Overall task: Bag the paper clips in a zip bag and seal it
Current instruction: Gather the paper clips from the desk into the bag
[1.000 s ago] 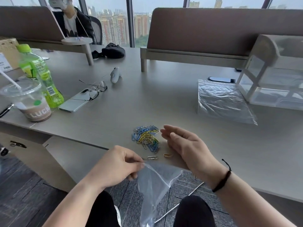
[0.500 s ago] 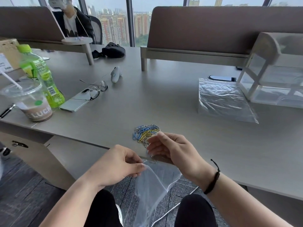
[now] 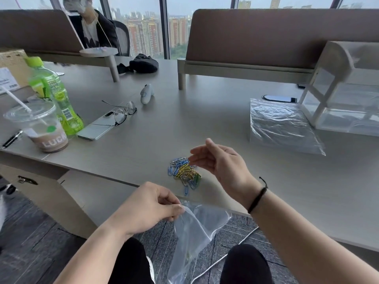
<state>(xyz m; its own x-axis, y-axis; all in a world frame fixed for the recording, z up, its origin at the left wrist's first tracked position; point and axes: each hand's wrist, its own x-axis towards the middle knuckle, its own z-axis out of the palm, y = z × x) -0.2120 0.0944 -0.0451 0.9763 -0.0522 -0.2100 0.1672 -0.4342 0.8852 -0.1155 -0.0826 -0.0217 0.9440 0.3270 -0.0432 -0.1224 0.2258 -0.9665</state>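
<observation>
A small heap of blue, yellow, green and silver paper clips (image 3: 184, 171) lies near the front edge of the grey desk (image 3: 205, 119). My left hand (image 3: 149, 206) pinches the rim of a clear zip bag (image 3: 194, 234), which hangs open below the desk edge over my lap. A few clips seem to lie low inside the bag. My right hand (image 3: 221, 162) hovers just right of the heap, fingers spread and pointing left, holding nothing that I can see.
A second clear bag (image 3: 281, 126) lies flat at the right, beside a clear organiser (image 3: 344, 95). To the left stand an iced drink cup (image 3: 39, 128) and a green bottle (image 3: 55, 95), with a phone (image 3: 96, 130) and glasses (image 3: 121, 113). A person sits at the far left.
My right hand, curled at the bag's mouth half a second ago, has lifted and moved back beside the heap with fingers spread. The two stray clips near the edge are gone.
</observation>
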